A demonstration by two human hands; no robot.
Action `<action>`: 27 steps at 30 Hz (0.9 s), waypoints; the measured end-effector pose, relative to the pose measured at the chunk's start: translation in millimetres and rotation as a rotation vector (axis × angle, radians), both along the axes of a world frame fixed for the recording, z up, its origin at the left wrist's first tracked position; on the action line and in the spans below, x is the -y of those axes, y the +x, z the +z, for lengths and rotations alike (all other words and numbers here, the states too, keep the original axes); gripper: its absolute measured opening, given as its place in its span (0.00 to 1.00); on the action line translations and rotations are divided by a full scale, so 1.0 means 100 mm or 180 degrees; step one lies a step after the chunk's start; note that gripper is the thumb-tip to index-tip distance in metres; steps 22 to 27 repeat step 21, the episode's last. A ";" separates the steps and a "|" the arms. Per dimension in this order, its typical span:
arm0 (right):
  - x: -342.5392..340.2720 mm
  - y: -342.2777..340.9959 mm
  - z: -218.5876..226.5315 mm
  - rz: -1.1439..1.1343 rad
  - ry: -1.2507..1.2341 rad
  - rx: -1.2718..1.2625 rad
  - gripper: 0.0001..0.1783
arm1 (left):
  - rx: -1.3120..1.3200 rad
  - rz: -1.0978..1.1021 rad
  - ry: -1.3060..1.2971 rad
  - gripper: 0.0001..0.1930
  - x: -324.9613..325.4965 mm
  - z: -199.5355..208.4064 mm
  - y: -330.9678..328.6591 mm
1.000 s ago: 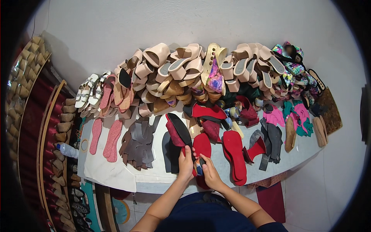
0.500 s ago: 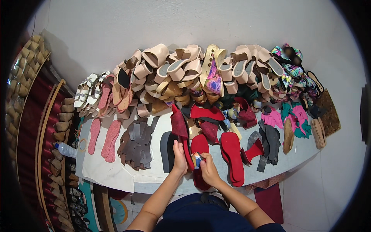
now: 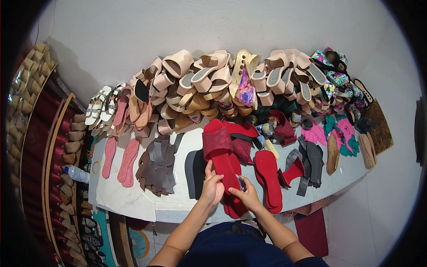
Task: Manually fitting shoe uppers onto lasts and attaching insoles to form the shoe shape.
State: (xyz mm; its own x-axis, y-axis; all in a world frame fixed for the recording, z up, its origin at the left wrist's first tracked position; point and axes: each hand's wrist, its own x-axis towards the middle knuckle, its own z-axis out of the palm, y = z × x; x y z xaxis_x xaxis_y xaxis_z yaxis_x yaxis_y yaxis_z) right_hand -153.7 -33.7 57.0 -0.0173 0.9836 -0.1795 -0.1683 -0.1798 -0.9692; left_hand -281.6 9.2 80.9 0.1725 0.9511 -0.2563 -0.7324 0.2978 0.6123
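Observation:
Between my hands is a red slide sandal (image 3: 223,167) with a wide dark red strap, its red footbed facing me and its toe pointing away. My left hand (image 3: 212,189) grips its left edge, thumb near the sole's middle. At the heel end my right hand (image 3: 247,195) holds it, thumb on the footbed; a bit of the patterned block heel shows by the fingers, the rest hidden. Red soles (image 3: 234,210) lie partly covered beneath the sandal. Just right lies another stack of red soles (image 3: 267,178). To the left rest dark grey soles (image 3: 194,171).
Finished beige sandals (image 3: 209,73) pile along the wall at the table's back. Brown strap pieces (image 3: 158,167) and pink insoles (image 3: 129,164) lie on the left; a red strap (image 3: 292,172), dark pieces (image 3: 311,162) and pink scraps (image 3: 314,135) on the right. A plastic bottle (image 3: 76,173) is beside the shelf.
The sandal has turned from edge-on to show its footbed and strap. My right hand has shifted slightly right and down, its thumb now on the footbed; the patterned heel is mostly hidden.

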 end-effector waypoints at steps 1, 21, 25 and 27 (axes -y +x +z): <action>0.00 0.03 0.01 -0.0009 0.0001 0.0002 0.28 | 0.0198 -0.0058 -0.0058 0.29 0.01 0.00 -0.02; 0.07 0.07 -0.02 0.0320 -0.1137 -0.1867 0.23 | -0.0824 -0.1017 0.0679 0.33 -0.21 -0.28 0.00; 0.07 0.07 -0.02 0.0320 -0.1137 -0.1867 0.23 | -0.0824 -0.1017 0.0679 0.33 -0.21 -0.28 0.00; 0.07 0.07 -0.02 0.0320 -0.1137 -0.1867 0.23 | -0.0824 -0.1017 0.0679 0.33 -0.21 -0.28 0.00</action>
